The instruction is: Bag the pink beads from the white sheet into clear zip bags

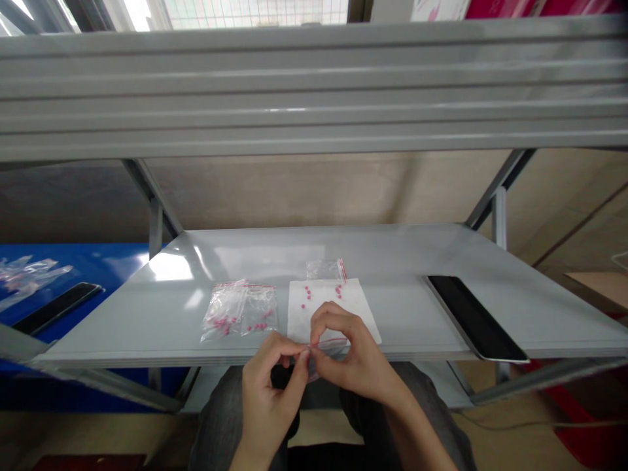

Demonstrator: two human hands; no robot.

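Bag (330, 345) between hands (pinched)

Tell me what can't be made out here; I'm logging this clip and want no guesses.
Head view:
- Small clear zip bag: mostly hidden by the right hand and left hand; contents unreadable.
- Tiny pink beads on the white paper sheet: too small to tell shape.
- Flat black tablet: dark screen, nothing legible.
- Clear bags on the blue surface: cut by the left edge.

No lettering, label, brand or number can be read on anything here from where I stand.
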